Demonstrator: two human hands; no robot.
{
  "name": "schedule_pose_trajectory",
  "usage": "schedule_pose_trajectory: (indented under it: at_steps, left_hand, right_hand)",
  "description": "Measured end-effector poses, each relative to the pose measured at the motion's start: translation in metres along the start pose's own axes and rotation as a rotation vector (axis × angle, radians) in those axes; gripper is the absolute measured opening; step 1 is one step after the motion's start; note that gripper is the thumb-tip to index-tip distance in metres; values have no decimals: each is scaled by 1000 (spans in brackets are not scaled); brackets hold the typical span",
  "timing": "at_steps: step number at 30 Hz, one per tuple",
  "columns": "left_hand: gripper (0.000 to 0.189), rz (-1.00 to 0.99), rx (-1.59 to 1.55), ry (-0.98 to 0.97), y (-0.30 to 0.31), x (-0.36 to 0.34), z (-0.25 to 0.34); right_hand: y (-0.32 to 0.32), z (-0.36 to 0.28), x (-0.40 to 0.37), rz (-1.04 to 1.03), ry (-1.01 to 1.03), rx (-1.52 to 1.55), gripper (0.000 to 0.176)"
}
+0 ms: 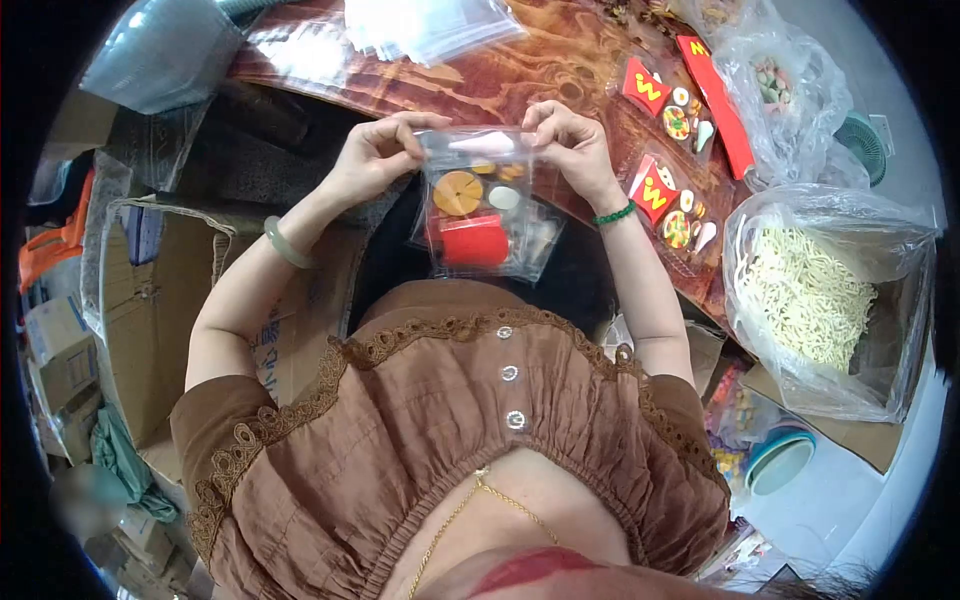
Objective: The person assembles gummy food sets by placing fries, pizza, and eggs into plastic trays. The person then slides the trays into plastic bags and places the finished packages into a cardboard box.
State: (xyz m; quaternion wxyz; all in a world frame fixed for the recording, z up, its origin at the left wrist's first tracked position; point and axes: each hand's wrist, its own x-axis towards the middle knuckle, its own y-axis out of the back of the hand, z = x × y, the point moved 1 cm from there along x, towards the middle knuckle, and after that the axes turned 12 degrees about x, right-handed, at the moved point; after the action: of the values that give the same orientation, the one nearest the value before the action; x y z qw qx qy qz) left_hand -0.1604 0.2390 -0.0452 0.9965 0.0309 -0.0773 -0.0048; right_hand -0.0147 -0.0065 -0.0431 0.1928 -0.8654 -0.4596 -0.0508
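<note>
A clear plastic bag (470, 205) hangs between my two hands over the table's near edge. Inside it lie a red piece, a round orange-brown piece, a white oval and a pale piece near the top. My left hand (385, 150) pinches the bag's upper left corner between thumb and fingers. At the upper right corner, my right hand (570, 145) grips it the same way. Behind the bag, partly covered, another clear packet (540, 245) shows.
Filled packets with red pouches (648, 88) lie on the wooden table (560, 60) at right. Empty clear bags (425, 25) are stacked at the back. A lined box of pale strands (805, 300) stands right; a cardboard box (165, 310) is left.
</note>
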Motion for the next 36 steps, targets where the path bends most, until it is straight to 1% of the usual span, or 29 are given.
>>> schedule_pose_trajectory:
  at_steps: [2,4,5,7,8,9,10,12,13,15,16,18,19,20,21,22,23,24,25,26,27,29,30,31,32,33,34,35,36]
  left_hand:
    - [11,39,-111,1,13,-6,6]
    - [35,118,-410,73,11,-9,12]
    - [55,76,-438,98,2,-8,20]
    - [54,92,-276,285,-16,-8,19]
    - [47,63,-144,357,-22,-8,21]
    - [47,68,-141,350,-23,-11,17]
    - [42,93,-183,314,-25,-13,9]
    - [33,150,-268,282,-29,-15,17]
    - [33,161,-275,267,-34,-17,17]
    - [34,168,-229,283,-40,-24,36]
    - [35,217,-210,186,-42,-26,39]
    - [31,296,-50,67,-39,-36,74]
    - [30,327,65,26,-38,-42,102]
    - [31,356,326,-140,-36,-49,117]
    - [36,354,565,-366,-36,-55,140]
    - [41,306,635,-469,-43,-58,143]
    - [41,343,636,-767,-59,-51,144]
    - [37,211,715,-830,-67,-57,148]
    - [32,100,722,-952,-75,-57,146]
    - [34,-125,712,-1070,-82,-54,146]
    - [41,-197,598,-1000,-84,-52,139]
    - [47,-114,590,-894,-81,-42,133]
    - [50,-64,617,-902,-82,-33,111]
    - [52,-46,705,-865,-77,-29,104]
    - [54,-36,793,-830,-74,-23,97]
    - [58,-10,802,-813,-75,-17,78]
    - [61,-47,897,-765,-74,-19,65]
    - [64,-85,988,-715,-74,-20,49]
    - [64,-255,1202,-634,-81,-14,10]
  right_hand:
    - [2,3,-3,-15,48,-20,16]
    - [0,2,-4,-34,92,-35,18]
    - [-6,-4,-3,-52,94,-88,16]
    - [-13,-10,-1,-85,99,-138,15]
    - [-12,-14,-1,-75,44,-140,12]
    - [-9,-18,0,-62,-8,-144,10]
    - [1,-20,-2,-21,-118,12,13]
    - [-7,-37,-2,116,-203,34,21]
    - [-19,-41,2,78,-112,-142,24]
    - [-17,-29,7,36,-130,-327,21]
    - [-18,-31,8,76,-94,-266,16]
    - [-3,-44,8,67,-322,-376,27]
    - [-4,-63,10,23,-592,-226,42]
    - [-11,-80,9,-17,-869,-78,57]
    - [-22,-83,4,-115,-910,143,69]
    - [-31,-85,-1,-211,-951,365,82]
    - [-32,-86,-5,-274,-818,341,84]
    - [-104,-122,-5,221,-826,397,78]
    - [-83,-122,-6,-60,-756,385,61]
    - [-67,-122,11,-226,-726,-54,44]
    - [-65,-126,14,-210,-736,-147,34]
    - [-46,-119,16,-350,-779,-183,23]
    - [-43,-115,14,-401,-801,-215,21]
    - [-38,-104,11,-466,-840,-216,24]
    - [-52,-102,8,-500,-809,-321,25]
    - [-40,-79,-1,-516,-823,-505,25]
    - [-39,-57,-8,-533,-749,-523,27]
    - [-70,-68,-5,-505,-751,-819,34]
    - [-33,-28,-18,-587,-513,-1135,42]
